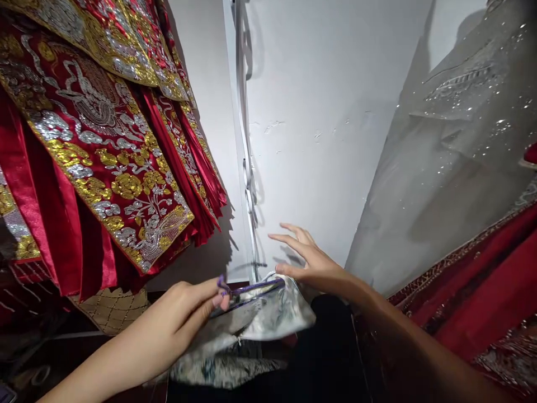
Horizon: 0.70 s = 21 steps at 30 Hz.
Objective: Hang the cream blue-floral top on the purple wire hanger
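Note:
My left hand [184, 313] pinches one end of a purple hanger [251, 288], thumb and fingers closed on it. A pale grey-green patterned garment [260, 319] hangs from that hanger and droops below it. My right hand [310, 260] reaches forward over the hanger's other end, fingers stretched and spread, thumb resting on the cloth's top edge. Both hands are low, in front of a white wall.
Red pleated garments with gold and silver embroidery [96, 145] hang at the left. A grey sheer sequinned cover [453, 151] over red cloth [486, 285] fills the right. A white wall [319, 112] with a thin vertical rail [247, 168] stands between them.

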Each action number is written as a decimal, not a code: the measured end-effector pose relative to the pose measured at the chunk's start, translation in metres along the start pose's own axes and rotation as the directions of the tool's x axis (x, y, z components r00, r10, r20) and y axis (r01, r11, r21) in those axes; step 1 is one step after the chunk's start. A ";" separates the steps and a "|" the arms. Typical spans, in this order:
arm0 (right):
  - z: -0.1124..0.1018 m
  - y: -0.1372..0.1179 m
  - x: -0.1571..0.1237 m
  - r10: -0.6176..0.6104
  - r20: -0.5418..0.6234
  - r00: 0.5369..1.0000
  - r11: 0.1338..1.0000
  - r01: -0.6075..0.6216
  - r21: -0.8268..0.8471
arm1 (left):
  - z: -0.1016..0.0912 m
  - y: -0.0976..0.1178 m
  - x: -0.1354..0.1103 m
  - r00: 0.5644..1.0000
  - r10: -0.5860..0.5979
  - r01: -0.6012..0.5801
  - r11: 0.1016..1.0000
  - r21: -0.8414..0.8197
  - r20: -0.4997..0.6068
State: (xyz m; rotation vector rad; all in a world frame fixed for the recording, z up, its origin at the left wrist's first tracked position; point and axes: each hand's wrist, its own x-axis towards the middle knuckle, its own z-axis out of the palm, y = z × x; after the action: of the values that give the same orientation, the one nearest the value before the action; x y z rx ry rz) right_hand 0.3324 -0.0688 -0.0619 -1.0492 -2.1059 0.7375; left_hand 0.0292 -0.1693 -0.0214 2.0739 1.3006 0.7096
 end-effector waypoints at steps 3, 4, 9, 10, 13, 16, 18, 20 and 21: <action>-0.002 0.012 0.001 0.023 0.326 0.945 0.975 -0.092 0.200 | -0.019 -0.001 0.008 0.986 0.098 -0.065 0.972 0.226 -0.136; -0.003 0.013 -0.001 0.032 0.357 0.934 0.958 -0.131 0.256 | -0.026 -0.003 0.015 0.976 0.117 -0.064 0.961 0.269 -0.185; -0.024 0.005 0.011 0.142 -0.040 0.989 0.866 -0.105 0.490 | -0.044 -0.018 0.051 0.747 0.374 -0.119 0.889 0.442 -0.550; -0.031 0.002 0.020 0.183 -0.126 0.975 0.832 -0.085 0.549 | -0.041 -0.020 0.055 0.630 0.457 -0.148 0.864 0.482 -0.628; -0.050 -0.006 0.053 0.279 -0.340 0.898 0.720 0.039 0.693 | -0.020 -0.024 0.066 0.377 0.587 -0.257 0.809 0.528 -0.716; -0.060 -0.012 0.076 0.259 -0.502 0.825 0.664 0.225 0.713 | 0.015 -0.026 0.084 0.633 0.474 -0.282 0.877 0.389 -0.612; -0.063 -0.008 0.075 0.234 -0.553 0.800 0.646 0.297 0.703 | 0.036 -0.031 0.101 0.840 0.319 -0.183 0.928 0.325 -0.439; -0.065 0.005 0.064 0.245 -0.569 0.785 0.635 0.313 0.706 | 0.054 -0.040 0.115 0.930 0.202 -0.098 0.940 0.326 -0.305; -0.064 0.014 0.056 0.267 -0.571 0.777 0.629 0.308 0.713 | 0.062 -0.045 0.120 0.948 0.172 -0.078 0.941 0.329 -0.267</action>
State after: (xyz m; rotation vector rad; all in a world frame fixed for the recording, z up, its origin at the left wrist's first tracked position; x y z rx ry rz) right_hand 0.3615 -0.0034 -0.0150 -0.6144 -0.9900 0.9827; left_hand 0.0915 -0.0560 -0.0807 2.3942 1.5366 0.9474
